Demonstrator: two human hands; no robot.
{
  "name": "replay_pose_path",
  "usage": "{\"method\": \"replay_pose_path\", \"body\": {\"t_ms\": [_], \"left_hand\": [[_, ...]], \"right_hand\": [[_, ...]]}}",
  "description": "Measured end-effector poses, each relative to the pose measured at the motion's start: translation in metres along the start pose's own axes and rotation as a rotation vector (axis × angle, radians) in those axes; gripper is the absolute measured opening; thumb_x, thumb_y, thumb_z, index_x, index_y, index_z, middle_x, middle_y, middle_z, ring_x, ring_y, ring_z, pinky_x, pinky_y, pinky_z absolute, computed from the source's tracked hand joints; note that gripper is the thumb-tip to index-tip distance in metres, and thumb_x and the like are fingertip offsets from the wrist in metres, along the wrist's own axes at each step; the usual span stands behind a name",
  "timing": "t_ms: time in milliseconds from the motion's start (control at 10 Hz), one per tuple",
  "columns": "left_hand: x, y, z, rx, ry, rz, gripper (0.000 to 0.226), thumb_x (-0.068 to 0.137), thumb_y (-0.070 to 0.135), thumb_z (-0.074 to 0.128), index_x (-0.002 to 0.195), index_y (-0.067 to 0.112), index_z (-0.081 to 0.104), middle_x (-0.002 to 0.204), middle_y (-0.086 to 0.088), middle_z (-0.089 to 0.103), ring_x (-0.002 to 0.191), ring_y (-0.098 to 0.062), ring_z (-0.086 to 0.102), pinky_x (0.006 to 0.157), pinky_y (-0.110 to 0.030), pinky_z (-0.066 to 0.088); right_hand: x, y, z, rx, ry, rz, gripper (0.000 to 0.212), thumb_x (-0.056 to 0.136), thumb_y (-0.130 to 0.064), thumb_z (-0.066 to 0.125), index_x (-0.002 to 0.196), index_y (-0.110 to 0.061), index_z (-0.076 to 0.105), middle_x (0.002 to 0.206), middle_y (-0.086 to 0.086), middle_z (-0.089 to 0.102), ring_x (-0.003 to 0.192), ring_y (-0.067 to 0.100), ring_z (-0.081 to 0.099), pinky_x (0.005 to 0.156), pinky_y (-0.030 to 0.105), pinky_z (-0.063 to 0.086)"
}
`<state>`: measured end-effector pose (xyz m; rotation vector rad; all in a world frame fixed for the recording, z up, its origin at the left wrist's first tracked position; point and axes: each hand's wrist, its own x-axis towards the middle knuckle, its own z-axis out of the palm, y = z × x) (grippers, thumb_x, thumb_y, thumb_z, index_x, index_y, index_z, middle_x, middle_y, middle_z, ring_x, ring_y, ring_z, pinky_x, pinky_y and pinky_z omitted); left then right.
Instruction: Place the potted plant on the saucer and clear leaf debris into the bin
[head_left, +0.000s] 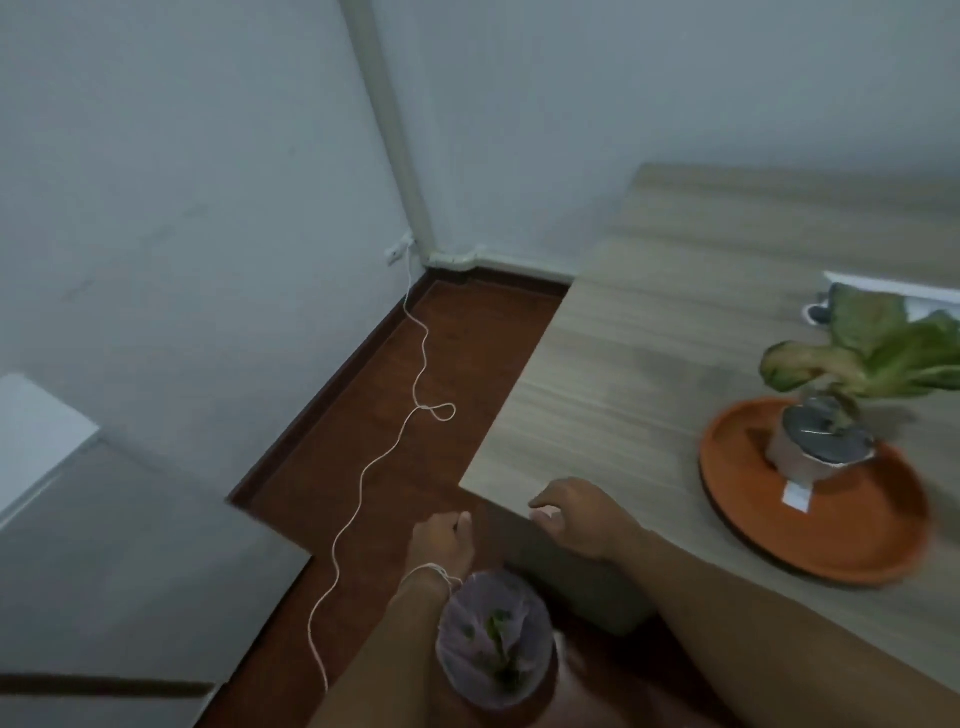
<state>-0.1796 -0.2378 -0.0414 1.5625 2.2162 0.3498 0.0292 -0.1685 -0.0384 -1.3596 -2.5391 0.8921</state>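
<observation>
A small potted plant (821, 447) with broad green and pink leaves stands upright on an orange saucer (852, 535) at the right of a wooden table (623, 364). On the floor by the table's corner sits a bin (493, 639) lined with a pale bag, green leaf bits inside. My left hand (441, 540) hovers just above the bin, fingers loosely curled, nothing visible in it. My right hand (576, 514) rests at the table's near corner, fingers spread and empty.
A white cable (415, 374) runs from a wall socket across the red-brown floor to my left wrist. Grey furniture (130, 571) stands at the left. A white object lies at the table's far right edge behind the plant.
</observation>
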Motion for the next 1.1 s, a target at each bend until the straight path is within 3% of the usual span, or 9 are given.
{"method": "replay_pose_path", "body": {"t_ms": [200,300,400,500,600,700,900,1100], "left_hand": [[0.012,0.126,0.02,0.042,-0.048,0.284,0.039,0.097,0.028,0.039,0.08,0.006,0.067,0.089,-0.017,0.072,0.089,-0.036,0.065,0.077,-0.039,0.046],[0.011,0.189,0.04,0.065,-0.113,0.457,0.049,0.094,0.036,0.027,0.084,0.007,0.066,0.087,-0.015,0.071,0.086,-0.033,0.064,0.078,-0.041,0.051],[0.009,0.236,0.063,0.081,-0.201,0.507,0.043,0.098,0.034,0.031,0.112,0.009,0.064,0.11,-0.014,0.068,0.107,-0.031,0.061,0.095,-0.04,0.048],[0.007,0.264,0.086,0.106,-0.294,0.509,0.037,0.098,0.032,0.033,0.11,0.01,0.061,0.116,-0.014,0.064,0.11,-0.031,0.059,0.096,-0.039,0.047],[0.0,0.281,0.099,0.102,-0.353,0.483,0.037,0.098,0.034,0.033,0.116,0.015,0.06,0.125,-0.011,0.057,0.112,-0.027,0.056,0.1,-0.035,0.045],[-0.007,0.292,0.106,0.099,-0.395,0.506,0.037,0.099,0.035,0.033,0.119,0.016,0.057,0.128,-0.011,0.053,0.111,-0.027,0.055,0.1,-0.035,0.045],[0.005,0.284,0.115,0.108,-0.37,0.463,0.04,0.1,0.034,0.034,0.128,0.011,0.051,0.139,-0.013,0.045,0.12,-0.027,0.051,0.103,-0.03,0.038],[0.019,0.259,0.137,0.066,-0.296,0.436,0.05,0.1,0.031,0.036,0.143,0.005,0.037,0.154,-0.016,0.03,0.139,-0.029,0.036,0.114,-0.036,0.031]], "right_hand": [[-0.098,0.099,-0.086,-0.036,0.25,0.203,0.034,0.096,-0.04,0.052,0.114,-0.018,0.071,0.114,0.007,0.071,0.107,0.024,0.062,0.093,0.035,0.046],[-0.152,0.173,-0.109,-0.085,0.356,0.338,0.043,0.091,-0.049,0.045,0.114,-0.022,0.071,0.129,0.01,0.066,0.115,0.03,0.062,0.094,0.04,0.052],[-0.201,0.232,-0.12,-0.058,0.419,0.436,0.042,0.089,-0.05,0.036,0.11,-0.033,0.068,0.12,0.005,0.069,0.112,0.027,0.064,0.093,0.042,0.053],[-0.249,0.246,-0.133,-0.004,0.503,0.546,0.034,0.092,-0.041,0.042,0.105,-0.029,0.07,0.113,0.006,0.071,0.104,0.028,0.065,0.09,0.039,0.051],[-0.283,0.266,-0.127,-0.032,0.519,0.641,0.032,0.095,-0.033,0.051,0.123,-0.027,0.066,0.119,0.005,0.066,0.111,0.027,0.06,0.092,0.037,0.049],[-0.302,0.281,-0.122,-0.041,0.455,0.718,0.034,0.096,-0.029,0.055,0.127,-0.018,0.062,0.122,0.011,0.061,0.115,0.029,0.057,0.094,0.036,0.047],[-0.315,0.292,-0.096,0.022,0.47,0.786,0.044,0.095,-0.032,0.056,0.136,-0.016,0.055,0.135,0.01,0.055,0.123,0.027,0.052,0.105,0.038,0.044],[-0.321,0.304,-0.081,-0.042,0.495,0.829,0.052,0.095,-0.034,0.056,0.142,-0.016,0.047,0.147,0.014,0.048,0.135,0.032,0.044,0.111,0.043,0.038]]}}
